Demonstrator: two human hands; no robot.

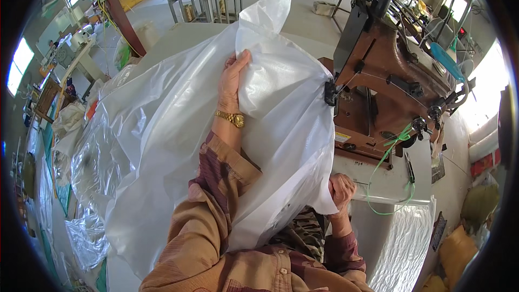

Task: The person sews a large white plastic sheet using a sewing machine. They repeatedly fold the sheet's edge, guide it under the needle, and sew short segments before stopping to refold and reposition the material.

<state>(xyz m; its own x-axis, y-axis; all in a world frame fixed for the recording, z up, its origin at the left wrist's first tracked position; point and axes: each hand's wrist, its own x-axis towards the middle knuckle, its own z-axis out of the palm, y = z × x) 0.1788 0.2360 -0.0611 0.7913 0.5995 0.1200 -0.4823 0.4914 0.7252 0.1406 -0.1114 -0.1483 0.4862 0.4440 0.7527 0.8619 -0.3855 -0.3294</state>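
A large white woven plastic sack with a clear film liner [281,92] lies draped in front of the brown industrial sewing machine [389,75], its right edge touching the machine's needle head. The left hand [232,78] is pressed on the sack's upper part, well to the left of the machine; its fingers are curled over a fold of the white fabric and grip it, the thumb hidden behind the material. A gold wristwatch [231,118] sits on that wrist, just below the hand. The right hand [340,190] is below the machine's front edge, closed in a fist around the sack's lower right corner, with the fabric bunched inside the fingers.

The sack's long axis runs from the lower right corner by the right hand up and away toward the far end of the machine, where a loose peaked corner [267,13] points upward. Between the two hands the material hangs taut and slightly diagonal.

The sack looks semi-glossy, finely woven and creased, with broad folds. To the left of the machine, beyond the left hand, the clear film spreads out wrinkled and translucent. A green thread [385,157] loops down from the machine's right side onto the white machine table [389,181] beneath it.
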